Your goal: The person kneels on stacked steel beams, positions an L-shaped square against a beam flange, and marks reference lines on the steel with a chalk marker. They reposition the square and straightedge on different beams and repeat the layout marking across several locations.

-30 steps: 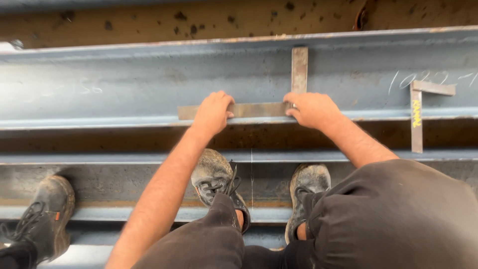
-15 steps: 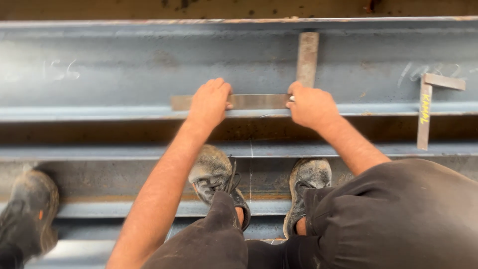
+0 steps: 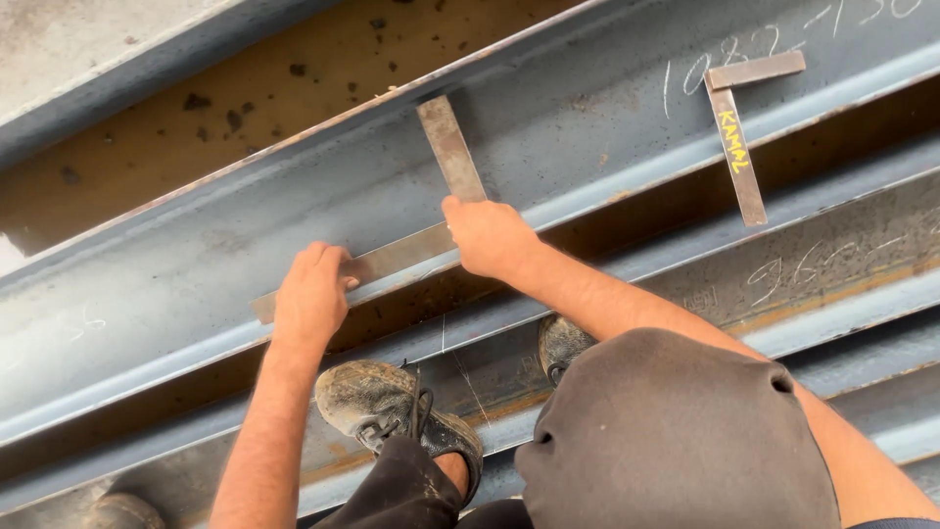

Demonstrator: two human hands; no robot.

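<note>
A flat metal square (image 3: 446,157) lies on a long grey steel beam (image 3: 147,284), one leg running along the beam's near edge and the other across its web. My left hand (image 3: 311,294) presses on the long leg near its left end. At the corner of the square, my right hand (image 3: 487,235) grips where the two legs meet. Both hands hold the tool against the beam's flange.
A second metal square (image 3: 736,137) with yellow lettering lies on the same beam to the right. Chalk marks show on the beams. My shoes (image 3: 392,411) stand on a lower beam (image 3: 852,264). Another shoe (image 3: 117,509) is at the bottom left.
The view has tilted and drawn closer, so the beam now runs diagonally. My hands stay on the square, which keeps its place on the beam's edge.
</note>
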